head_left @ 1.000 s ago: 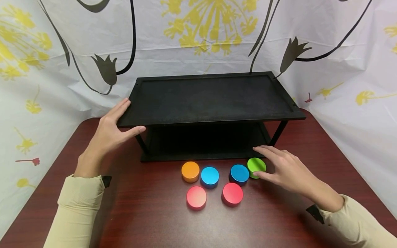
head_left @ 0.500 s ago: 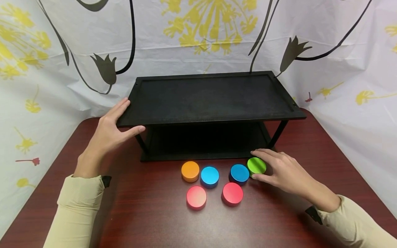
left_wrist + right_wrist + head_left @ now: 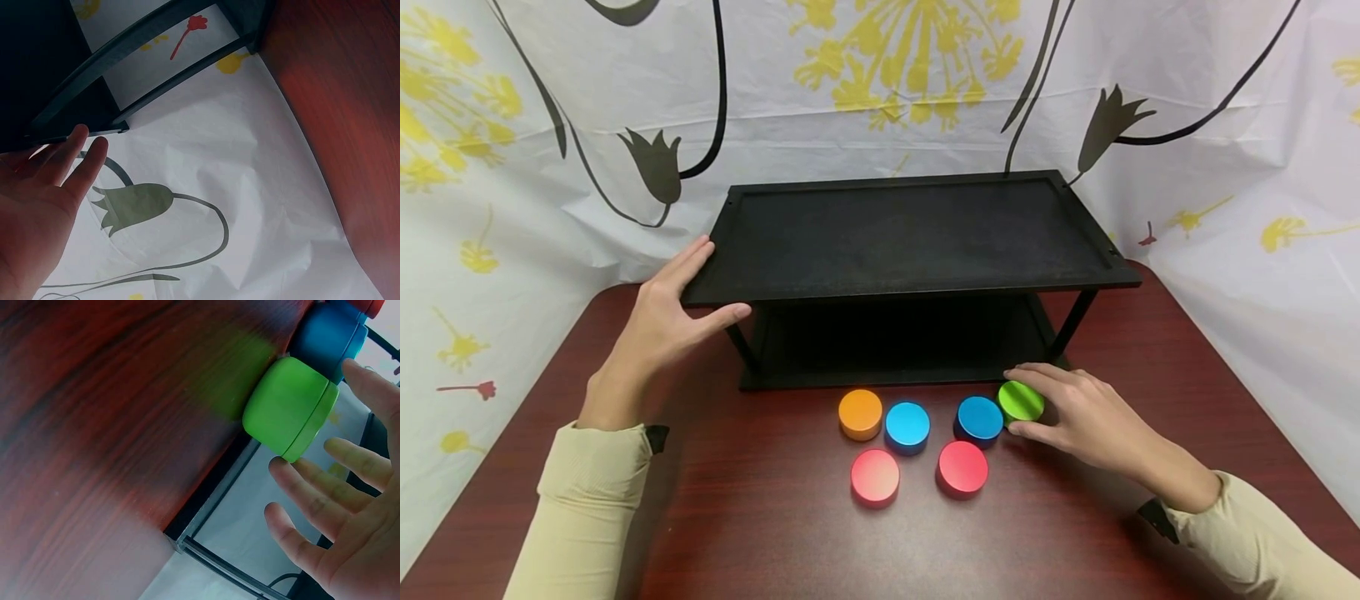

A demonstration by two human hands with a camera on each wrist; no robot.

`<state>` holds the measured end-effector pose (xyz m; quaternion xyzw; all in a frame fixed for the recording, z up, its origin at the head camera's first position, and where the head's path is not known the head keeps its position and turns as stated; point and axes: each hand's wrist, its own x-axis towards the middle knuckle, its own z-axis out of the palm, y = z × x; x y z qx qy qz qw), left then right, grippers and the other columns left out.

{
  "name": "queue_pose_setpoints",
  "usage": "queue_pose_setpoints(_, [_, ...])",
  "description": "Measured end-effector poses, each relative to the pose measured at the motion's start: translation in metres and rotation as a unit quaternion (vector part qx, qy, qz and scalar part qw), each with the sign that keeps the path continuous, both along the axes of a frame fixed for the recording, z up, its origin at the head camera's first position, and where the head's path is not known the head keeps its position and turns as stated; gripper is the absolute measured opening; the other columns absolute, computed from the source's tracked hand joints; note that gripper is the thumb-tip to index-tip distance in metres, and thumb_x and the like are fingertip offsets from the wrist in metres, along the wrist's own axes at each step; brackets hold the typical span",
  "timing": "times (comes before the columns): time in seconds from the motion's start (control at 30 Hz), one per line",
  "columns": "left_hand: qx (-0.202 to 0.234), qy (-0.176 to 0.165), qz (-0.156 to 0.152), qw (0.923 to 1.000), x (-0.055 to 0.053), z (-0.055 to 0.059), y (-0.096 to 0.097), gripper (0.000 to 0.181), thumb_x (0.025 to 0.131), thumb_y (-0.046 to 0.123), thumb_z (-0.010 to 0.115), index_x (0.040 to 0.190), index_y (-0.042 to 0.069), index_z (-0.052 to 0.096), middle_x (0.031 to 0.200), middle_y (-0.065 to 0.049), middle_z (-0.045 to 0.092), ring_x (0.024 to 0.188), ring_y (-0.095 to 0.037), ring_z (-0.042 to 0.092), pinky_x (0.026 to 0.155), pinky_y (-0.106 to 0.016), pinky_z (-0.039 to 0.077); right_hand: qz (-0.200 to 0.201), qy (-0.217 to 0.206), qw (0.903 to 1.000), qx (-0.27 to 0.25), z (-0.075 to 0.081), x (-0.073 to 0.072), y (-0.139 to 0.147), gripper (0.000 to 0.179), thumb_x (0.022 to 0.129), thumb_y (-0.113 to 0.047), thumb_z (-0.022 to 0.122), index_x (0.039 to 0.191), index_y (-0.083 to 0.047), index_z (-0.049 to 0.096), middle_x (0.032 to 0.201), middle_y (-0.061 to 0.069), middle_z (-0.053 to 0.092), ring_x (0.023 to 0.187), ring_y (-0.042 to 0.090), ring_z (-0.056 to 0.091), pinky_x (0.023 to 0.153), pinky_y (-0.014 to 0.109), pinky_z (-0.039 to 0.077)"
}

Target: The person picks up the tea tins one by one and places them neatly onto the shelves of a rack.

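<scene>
In the head view my left hand rests at the left corner of the black two-tier shelf. Its fingers lie along the side edge and the thumb stretches past the front edge. The left wrist view shows straight fingers against the shelf's edge. My right hand is spread around the green round container, thumb on the near side and fingers on the far side. In the right wrist view the container stands on the table with fingertips close to its rim; firm contact cannot be made out.
Left of the green container stand a dark blue one, a light blue one and an orange one. Nearer are two red ones. The dark wood table is bordered by a patterned white sheet.
My right hand has shifted slightly left and closer around the green container, its thumb moving beside it. My left hand and the containers have stayed in place.
</scene>
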<state>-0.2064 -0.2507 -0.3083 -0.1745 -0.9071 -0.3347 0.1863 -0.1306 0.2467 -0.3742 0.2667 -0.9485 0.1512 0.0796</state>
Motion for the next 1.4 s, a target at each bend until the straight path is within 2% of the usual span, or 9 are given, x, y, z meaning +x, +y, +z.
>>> queue_pose_setpoints(0.37, [0.002, 0.001, -0.001, 1.0000, 0.0004, -0.0002, -0.0010, 0.087, 0.079, 0.034, 0.084, 0.152, 0.011, 0.042, 0.158, -0.006, 0.037, 0.146, -0.024, 0.031, 0.116, -0.050, 0.026, 0.025, 0.003, 0.9997, 0.000, -0.0038, -0.0033, 0.0006, 0.054, 0.077, -0.028, 0.087, 0.124, -0.010, 0.068, 0.115, 0.004, 0.069, 0.082, 0.010, 0.059, 0.067, 0.031, 0.053])
queue_pose_setpoints(0.67, [0.001, 0.002, 0.000, 1.0000, -0.0001, -0.0003, -0.0007, 0.087, 0.079, 0.035, 0.084, 0.152, 0.011, 0.043, 0.158, -0.005, 0.037, 0.146, -0.024, 0.031, 0.116, -0.050, 0.027, 0.026, -0.001, 0.9997, 0.002, -0.0060, -0.0038, 0.0016, 0.049, 0.077, -0.026, 0.087, 0.121, -0.010, 0.070, 0.119, 0.007, 0.068, 0.088, 0.014, 0.063, 0.071, 0.036, 0.056])
queue_pose_setpoints(1.4, [0.006, 0.008, 0.002, 0.9999, -0.0006, -0.0016, -0.0009, 0.086, 0.078, 0.033, 0.085, 0.151, 0.010, 0.045, 0.157, -0.005, 0.039, 0.145, -0.024, 0.032, 0.116, -0.048, 0.026, 0.023, -0.009, 0.9997, 0.000, -0.0059, -0.0030, 0.0002, 0.048, 0.078, -0.025, 0.086, 0.121, -0.011, 0.069, 0.119, 0.006, 0.067, 0.086, 0.013, 0.062, 0.069, 0.034, 0.055])
